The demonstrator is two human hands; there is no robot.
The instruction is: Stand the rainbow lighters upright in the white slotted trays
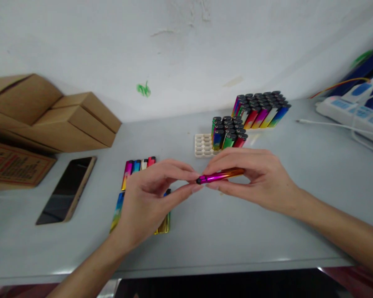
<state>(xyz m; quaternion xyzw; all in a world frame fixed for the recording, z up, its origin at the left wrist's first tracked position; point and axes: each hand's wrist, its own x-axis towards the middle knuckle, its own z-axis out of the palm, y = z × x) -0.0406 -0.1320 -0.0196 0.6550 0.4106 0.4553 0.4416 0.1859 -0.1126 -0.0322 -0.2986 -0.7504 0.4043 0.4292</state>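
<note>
My right hand (255,176) grips a shiny magenta-to-orange tube (220,176) held level above the grey table (205,231). My left hand (152,198) pinches thumb and forefinger at the tube's dark left tip. Beneath the left hand lie two rows of flat iridescent tubes (137,166), partly hidden by it. Behind the hands stands a white tray (202,145) holding upright coloured tubes with black caps (228,131). A second, larger block of upright tubes (261,108) stands further back to the right.
A dark phone (67,189) lies left on the table. Brown cardboard boxes (68,122) are stacked at the far left against the white wall. A white power strip (351,114) with cables sits at the far right. The table's front edge runs along the bottom.
</note>
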